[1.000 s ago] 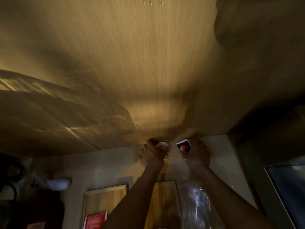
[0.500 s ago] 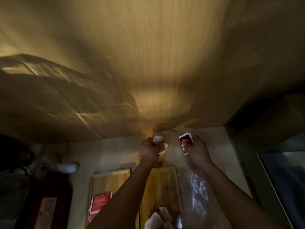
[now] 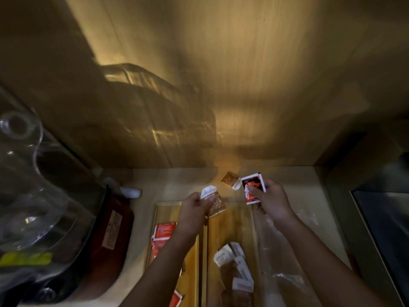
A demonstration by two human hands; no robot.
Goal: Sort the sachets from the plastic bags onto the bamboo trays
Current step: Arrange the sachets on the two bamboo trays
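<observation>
My left hand (image 3: 194, 209) pinches a brown and white sachet (image 3: 213, 201) above the far end of two bamboo trays. My right hand (image 3: 271, 201) holds a red, black and white sachet (image 3: 253, 188), and a second brown sachet (image 3: 231, 180) sticks out beside it; whether my right hand grips that one I cannot tell. The left tray (image 3: 190, 282) carries red sachets (image 3: 162, 231). The right tray (image 3: 212, 235) holds several brown and white sachets (image 3: 236, 262). A clear plastic bag (image 3: 285, 262) lies flat right of the trays, under my right forearm.
A dark red pouch with a label (image 3: 110, 238) lies left of the trays. Clear glassware (image 3: 33, 185) fills the left side. A wooden wall (image 3: 221, 85) rises behind the pale counter (image 3: 172, 185). A dark glass panel (image 3: 385, 229) sits at the right edge.
The view has tilted down, so more of the trays shows. Both hands have come down and apart, each still holding its sachet, and the second brown sachet now shows by my right hand.
</observation>
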